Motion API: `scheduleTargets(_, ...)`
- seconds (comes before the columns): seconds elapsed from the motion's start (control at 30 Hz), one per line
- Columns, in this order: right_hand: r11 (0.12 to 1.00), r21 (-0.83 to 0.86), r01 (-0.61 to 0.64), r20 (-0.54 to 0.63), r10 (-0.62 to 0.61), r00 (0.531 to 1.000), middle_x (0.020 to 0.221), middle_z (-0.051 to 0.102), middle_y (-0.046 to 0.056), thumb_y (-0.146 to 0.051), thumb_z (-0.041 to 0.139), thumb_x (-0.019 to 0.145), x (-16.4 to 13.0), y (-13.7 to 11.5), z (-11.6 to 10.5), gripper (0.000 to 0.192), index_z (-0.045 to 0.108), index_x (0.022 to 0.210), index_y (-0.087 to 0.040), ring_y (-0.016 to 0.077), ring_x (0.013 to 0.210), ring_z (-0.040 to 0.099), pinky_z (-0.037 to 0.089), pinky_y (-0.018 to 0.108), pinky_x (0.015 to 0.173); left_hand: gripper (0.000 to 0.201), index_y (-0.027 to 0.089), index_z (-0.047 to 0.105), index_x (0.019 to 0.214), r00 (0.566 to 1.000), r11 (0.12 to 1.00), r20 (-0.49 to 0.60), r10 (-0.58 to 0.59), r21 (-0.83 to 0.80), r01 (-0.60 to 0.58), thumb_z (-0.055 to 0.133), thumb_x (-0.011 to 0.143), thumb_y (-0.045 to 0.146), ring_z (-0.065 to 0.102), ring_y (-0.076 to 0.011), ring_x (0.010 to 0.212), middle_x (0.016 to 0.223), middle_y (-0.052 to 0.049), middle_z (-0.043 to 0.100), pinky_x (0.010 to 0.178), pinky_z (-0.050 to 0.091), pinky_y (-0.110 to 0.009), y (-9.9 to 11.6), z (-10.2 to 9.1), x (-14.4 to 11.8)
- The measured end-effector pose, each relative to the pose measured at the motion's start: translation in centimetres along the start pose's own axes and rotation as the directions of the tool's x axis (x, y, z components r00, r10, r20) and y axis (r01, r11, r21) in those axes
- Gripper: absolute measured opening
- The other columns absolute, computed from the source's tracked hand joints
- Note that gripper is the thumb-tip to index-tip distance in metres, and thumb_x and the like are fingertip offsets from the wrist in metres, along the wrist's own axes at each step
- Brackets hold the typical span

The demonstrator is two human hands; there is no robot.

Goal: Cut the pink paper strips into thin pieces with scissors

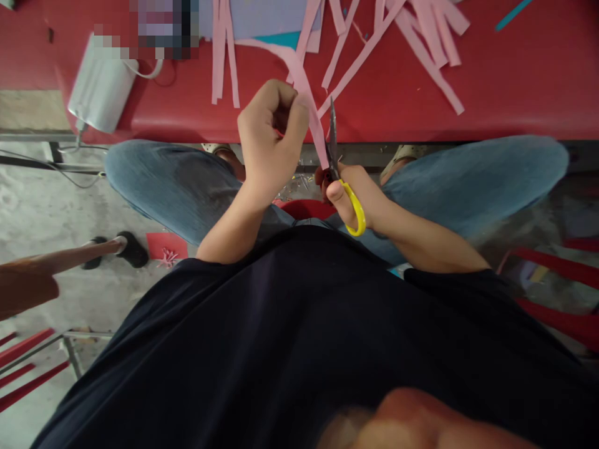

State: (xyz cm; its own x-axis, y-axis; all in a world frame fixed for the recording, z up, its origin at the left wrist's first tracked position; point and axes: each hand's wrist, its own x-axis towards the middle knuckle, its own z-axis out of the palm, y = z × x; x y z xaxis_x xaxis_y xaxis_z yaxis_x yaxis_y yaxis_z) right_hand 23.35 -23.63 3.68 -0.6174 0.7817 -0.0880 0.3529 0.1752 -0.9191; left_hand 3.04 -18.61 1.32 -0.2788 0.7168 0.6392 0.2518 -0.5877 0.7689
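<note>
A long pink strip (306,93) runs from the red table down towards my lap, pinched between the thumb and fingers of my left hand (274,128). Its lower end lies at the blades of a pair of scissors with yellow handles (359,218). My right hand (349,190) is closed on these scissors, thumb through the yellow loop, blades pointing up and parted a little. Whether the blades touch the strip, I cannot tell. The fingers behind the handle are partly hidden.
Several cut pink strips (430,37) lie along the red table (187,112), near a lavender sheet (262,19) and a blue strip (512,15). A white power bank (103,87) with a cable sits at the left. Another person's leg (79,255) shows at the lower left.
</note>
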Motion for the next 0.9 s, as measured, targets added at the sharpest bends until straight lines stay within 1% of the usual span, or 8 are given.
scheduleTargets(0.07,1.0,-0.021,0.006,-0.008,-0.006,1.0,0.078,0.063,0.004,-0.098,0.035,0.1,0.1,-0.4,-0.1,0.079,0.063,0.101,-0.024,0.022,0.068,0.059,0.042,0.039,0.069,0.054,0.023,0.052,0.076,1.0,1.0,-0.027,-0.001,-0.009,0.001,0.069,0.112,0.059,0.028,-0.0094,0.053,0.063,0.003,0.04,0.049,0.023,-0.035,0.6,0.5,-0.4)
scheduleTargets(0.2,0.998,-0.056,-0.009,-0.034,0.007,0.999,0.076,0.062,0.004,-0.098,0.029,0.101,0.2,-0.8,-0.2,0.08,0.062,0.095,-0.024,0.0227,0.066,0.059,0.044,0.041,0.072,0.047,0.026,0.057,0.078,0.987,0.987,0.016,-0.159,0.0,0.159,0.072,0.111,0.056,0.032,-0.0146,0.059,0.068,0.001,0.044,0.057,0.025,-0.039,1.5,0.9,-0.9)
scheduleTargets(0.3,0.998,-0.045,-0.033,-0.044,0.031,0.999,0.076,0.063,0.005,-0.099,0.031,0.1,0.1,-0.8,-0.1,0.08,0.061,0.094,-0.025,0.0238,0.067,0.06,0.043,0.041,0.071,0.059,0.026,0.053,0.074,0.994,0.993,0.011,-0.111,-0.043,0.112,0.071,0.105,0.073,0.025,-0.013,0.054,0.063,0.003,0.039,0.054,0.019,-0.04,1.1,0.9,-1.0)
scheduleTargets(0.4,0.997,-0.036,-0.064,-0.043,0.062,0.997,0.074,0.062,0.006,-0.1,0.032,0.098,0.1,-0.8,-0.1,0.079,0.06,0.09,-0.026,0.0254,0.067,0.06,0.042,0.041,0.069,0.055,0.026,0.055,0.076,0.994,0.994,0.011,-0.113,-0.003,0.113,0.068,0.109,0.068,0.029,-0.014,0.056,0.065,0.002,0.043,0.053,0.021,-0.041,0.4,1.0,-0.9)
scheduleTargets(0.5,0.995,-0.041,-0.089,-0.044,0.087,0.995,0.073,0.061,0.007,-0.101,0.032,0.097,0.1,-0.9,-0.2,0.08,0.059,0.086,-0.026,0.0267,0.067,0.06,0.042,0.042,0.069,0.059,0.025,0.055,0.074,0.999,1.0,-0.031,0.018,0.014,-0.017,0.068,0.109,0.069,0.028,-0.0096,0.049,0.059,0.004,0.04,0.046,0.017,-0.04,-0.2,1.3,-0.8)
scheduleTargets(0.57,0.994,-0.048,-0.095,-0.047,0.093,0.995,0.072,0.061,0.007,-0.102,0.034,0.096,0.2,-1.1,-0.2,0.08,0.058,0.085,-0.026,0.0263,0.066,0.059,0.042,0.042,0.068,0.061,0.023,0.053,0.073,0.997,0.998,-0.053,0.059,0.018,-0.058,0.068,0.109,0.07,0.028,-0.007,0.047,0.057,0.005,0.039,0.044,0.016,-0.039,-0.4,1.5,-0.9)
scheduleTargets(0.67,0.993,-0.066,-0.095,-0.047,0.092,0.995,0.07,0.06,0.006,-0.102,0.033,0.096,0.2,-1.1,-0.3,0.08,0.058,0.085,-0.026,0.0248,0.065,0.058,0.041,0.04,0.067,0.055,0.023,0.055,0.075,0.999,0.999,-0.037,-0.013,0.04,0.015,0.068,0.112,0.062,0.031,-0.0083,0.051,0.06,0.004,0.045,0.047,0.019,-0.039,-0.1,1.5,-1.0)
scheduleTargets(0.9,0.993,-0.089,-0.076,-0.092,0.068,0.993,0.068,0.058,0.005,-0.102,0.031,0.097,0.2,-0.2,0.1,0.082,0.055,0.081,-0.026,0.0237,0.064,0.061,0.043,0.039,0.064,0.053,0.024,0.055,0.073,0.999,1.0,-0.033,-0.027,-0.005,0.027,0.069,0.113,0.055,0.027,-0.0092,0.05,0.058,0.004,0.047,0.049,0.018,-0.041,0.3,1.5,-0.9)
